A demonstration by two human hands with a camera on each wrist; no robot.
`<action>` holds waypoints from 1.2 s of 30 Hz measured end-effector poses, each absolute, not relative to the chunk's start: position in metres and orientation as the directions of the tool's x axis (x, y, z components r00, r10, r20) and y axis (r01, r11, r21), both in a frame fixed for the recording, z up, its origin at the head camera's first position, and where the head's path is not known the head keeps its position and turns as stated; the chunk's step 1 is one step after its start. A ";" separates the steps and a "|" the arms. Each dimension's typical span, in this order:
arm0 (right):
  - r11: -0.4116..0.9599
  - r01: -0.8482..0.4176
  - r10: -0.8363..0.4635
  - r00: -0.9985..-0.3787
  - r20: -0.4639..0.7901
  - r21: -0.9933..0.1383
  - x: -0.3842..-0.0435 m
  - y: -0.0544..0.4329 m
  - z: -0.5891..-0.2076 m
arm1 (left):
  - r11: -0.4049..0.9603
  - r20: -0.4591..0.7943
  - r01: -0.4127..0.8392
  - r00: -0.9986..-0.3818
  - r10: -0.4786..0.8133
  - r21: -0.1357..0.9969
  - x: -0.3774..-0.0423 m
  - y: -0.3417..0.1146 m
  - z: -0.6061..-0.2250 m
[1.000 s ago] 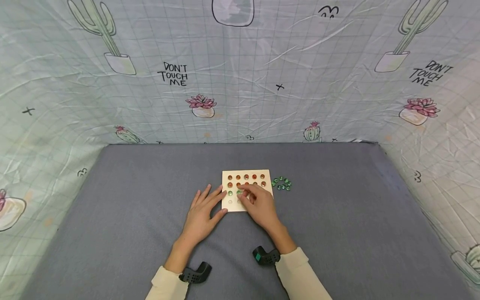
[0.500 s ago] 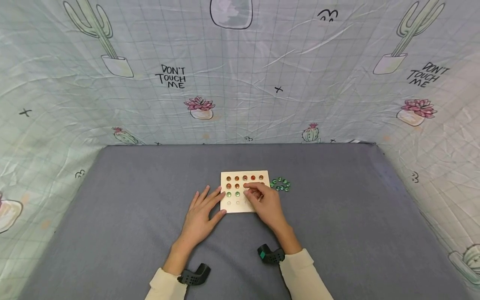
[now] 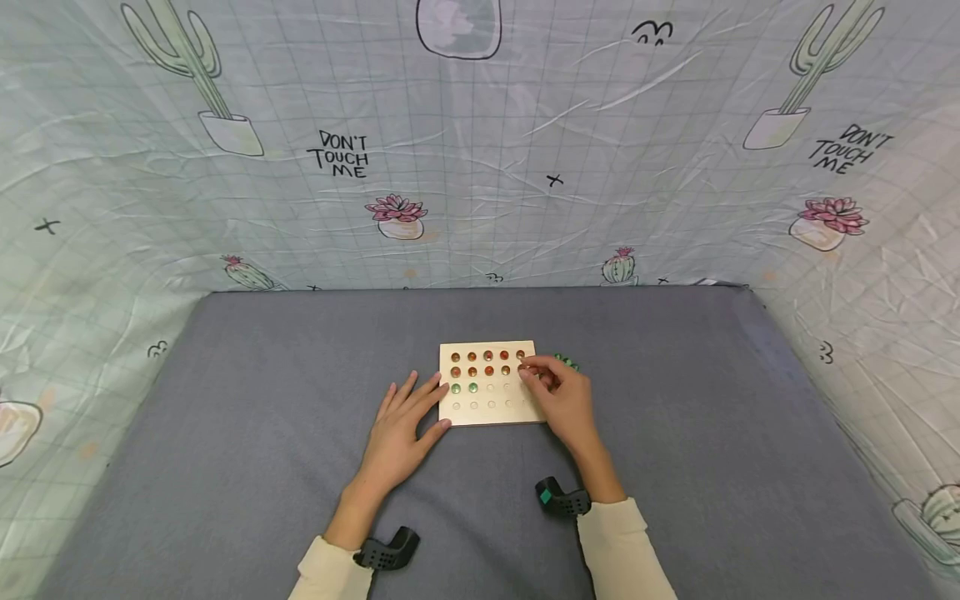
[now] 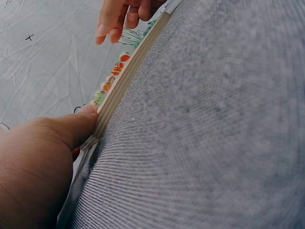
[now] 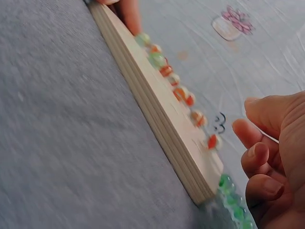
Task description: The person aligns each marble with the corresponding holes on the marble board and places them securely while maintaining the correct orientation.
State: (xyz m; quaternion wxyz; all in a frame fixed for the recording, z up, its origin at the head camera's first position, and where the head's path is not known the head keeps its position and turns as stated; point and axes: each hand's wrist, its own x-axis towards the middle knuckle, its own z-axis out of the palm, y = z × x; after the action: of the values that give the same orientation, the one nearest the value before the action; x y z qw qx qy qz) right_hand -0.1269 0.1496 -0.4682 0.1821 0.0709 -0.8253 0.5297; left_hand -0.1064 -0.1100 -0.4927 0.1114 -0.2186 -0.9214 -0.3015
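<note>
Board (image 3: 465, 417), mid-frame: probably stiff, light; steady by edges. Left hand (image 3: 401, 437): fingers spread at the board's left edge. Right hand (image 3: 567, 404): fingers loosely curled, empty. Green marbles (image 3: 567, 363), right of centre: likely slippery; pinch opposite sides.

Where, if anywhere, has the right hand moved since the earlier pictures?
Yes: in the head view, the right hand has shifted rightward across the wooden board, from its middle to its right edge, toward the loose green marbles.
</note>
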 end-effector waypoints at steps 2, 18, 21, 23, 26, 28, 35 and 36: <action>0.427 -0.301 0.087 -0.925 0.370 -0.853 -0.127 0.154 -0.469 | 0.722 0.336 0.469 -0.880 0.335 0.509 -0.106 -0.110 -0.492; 0.539 -0.224 0.182 -0.910 0.372 -0.812 -0.130 0.173 -0.478 | 0.729 0.332 0.465 -0.882 0.334 0.503 -0.107 -0.110 -0.491; 0.566 -0.218 0.183 -0.908 0.378 -0.795 -0.131 0.172 -0.479 | 0.728 0.332 0.465 -0.882 0.334 0.504 -0.107 -0.110 -0.491; 0.588 -0.215 0.177 -0.906 0.384 -0.780 -0.131 0.172 -0.480 | 0.727 0.332 0.465 -0.883 0.333 0.505 -0.107 -0.110 -0.490; 0.624 -0.216 0.164 -0.903 0.396 -0.751 -0.132 0.171 -0.481 | 0.728 0.331 0.466 -0.882 0.336 0.504 -0.107 -0.110 -0.491; 0.647 -0.217 0.155 -0.901 0.405 -0.731 -0.132 0.170 -0.482 | 0.727 0.333 0.467 -0.881 0.336 0.504 -0.107 -0.110 -0.491; 0.696 -0.209 0.137 -0.901 0.412 -0.687 -0.134 0.169 -0.483 | 0.727 0.332 0.465 -0.882 0.334 0.505 -0.108 -0.110 -0.490; 0.699 -0.205 0.136 -0.902 0.409 -0.685 -0.133 0.169 -0.483 | 0.728 0.329 0.463 -0.883 0.334 0.506 -0.108 -0.110 -0.490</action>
State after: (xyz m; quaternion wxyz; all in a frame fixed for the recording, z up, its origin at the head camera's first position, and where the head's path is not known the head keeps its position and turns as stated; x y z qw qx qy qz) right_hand -0.1335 0.1688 -0.4831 0.2201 0.0194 -0.8952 0.3872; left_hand -0.1076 -0.1101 -0.4905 0.1085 -0.2159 -0.9231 -0.2992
